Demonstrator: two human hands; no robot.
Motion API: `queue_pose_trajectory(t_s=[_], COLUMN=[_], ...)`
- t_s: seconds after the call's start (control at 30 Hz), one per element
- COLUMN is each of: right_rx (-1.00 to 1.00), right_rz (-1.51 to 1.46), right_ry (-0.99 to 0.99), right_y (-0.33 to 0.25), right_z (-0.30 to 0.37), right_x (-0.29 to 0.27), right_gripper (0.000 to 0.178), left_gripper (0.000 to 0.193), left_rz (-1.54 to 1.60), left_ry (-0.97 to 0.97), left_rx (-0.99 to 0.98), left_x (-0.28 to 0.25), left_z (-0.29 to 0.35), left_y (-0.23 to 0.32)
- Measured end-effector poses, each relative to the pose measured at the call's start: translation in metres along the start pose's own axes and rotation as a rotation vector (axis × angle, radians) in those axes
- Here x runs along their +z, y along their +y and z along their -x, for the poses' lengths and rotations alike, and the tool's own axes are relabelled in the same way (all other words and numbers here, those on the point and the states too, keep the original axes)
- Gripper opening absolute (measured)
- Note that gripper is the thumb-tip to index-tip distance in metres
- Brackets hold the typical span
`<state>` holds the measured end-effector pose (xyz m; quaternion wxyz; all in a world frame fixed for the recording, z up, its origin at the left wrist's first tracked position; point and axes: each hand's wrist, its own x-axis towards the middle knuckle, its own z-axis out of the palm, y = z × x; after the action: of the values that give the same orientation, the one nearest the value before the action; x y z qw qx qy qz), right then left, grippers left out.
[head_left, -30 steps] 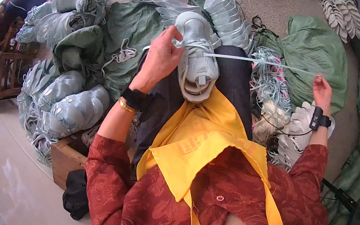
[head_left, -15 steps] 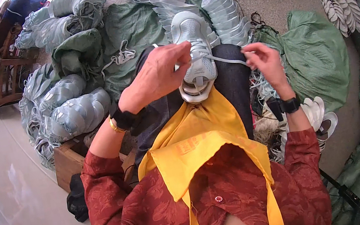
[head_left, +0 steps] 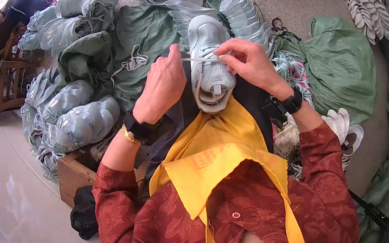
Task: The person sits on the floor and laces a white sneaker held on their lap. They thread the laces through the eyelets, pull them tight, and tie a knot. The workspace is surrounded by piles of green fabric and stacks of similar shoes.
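Note:
Toe pointing away, a pale grey-blue shoe upper [head_left: 207, 29] lies between my knees, its heel opening toward my yellow apron [head_left: 206, 130]. A light shoelace [head_left: 197, 59] stretches across its lacing area. Left of the upper, my left hand [head_left: 163, 86] is closed with the thumb up, pinching the lace's end. My right hand [head_left: 253, 65] reaches over the right side of the upper, thumb and fingertips pinched on the lace near the eyelets. Another length of lace hangs down the left side of the upper.
Stacked pale uppers [head_left: 83, 123] lie at the left beside a wooden box [head_left: 74, 176]. More stacked uppers [head_left: 240, 14] stand just beyond my knees. At the right sits a green sack [head_left: 341, 67], with white pieces [head_left: 343, 124] nearer me. A loose lace [head_left: 134, 60] rests on green cloth.
My right hand has come in from the right to the middle of the upper. My left hand has drawn back to the left, with the lace now stretched between the hands.

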<state>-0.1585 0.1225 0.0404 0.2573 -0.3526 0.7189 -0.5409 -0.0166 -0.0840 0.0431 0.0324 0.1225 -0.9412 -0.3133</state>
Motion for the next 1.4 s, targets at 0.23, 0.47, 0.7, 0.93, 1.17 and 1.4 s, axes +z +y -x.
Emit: queue_pose_trajectory(t_s=[0.23,0.47,0.7,0.93,1.17,1.4], right_rx=[0.024,0.126,0.187,0.23,0.38,0.125], right_rz=[0.054,-0.196,-0.224,-0.582,-0.631,0.122], right_ry=[-0.162,-0.291,-0.191,0.094,0.336,0.064], right_y=[-0.015,-0.023,-0.029,0.015,0.041,-0.022], right_z=[-0.02,-0.01,0.031,0.069,0.066,0.027], right_x=[0.012,0.002,-0.041,-0.106,-0.109,-0.04], right_gripper=[0.017,0.014,0.025,0.051,0.051,0.018], left_gripper=[0.011,0.021,0.032,0.033,0.02,0.019], left_rz=[0.892,1.022,0.996,0.999,1.069,0.754], left_ry=[-0.108,-0.392,-0.408,-0.398,-0.348,-0.302], left_rx=[-0.169,-0.015,0.042,0.003,-0.022,-0.053], left_x=[-0.028,-0.046,-0.04,-0.032,0.01,0.008], left_z=[0.004,0.008,0.007,0.001,0.004,0.006], left_y=[0.015,0.016,0.018,0.002,0.007,0.025])
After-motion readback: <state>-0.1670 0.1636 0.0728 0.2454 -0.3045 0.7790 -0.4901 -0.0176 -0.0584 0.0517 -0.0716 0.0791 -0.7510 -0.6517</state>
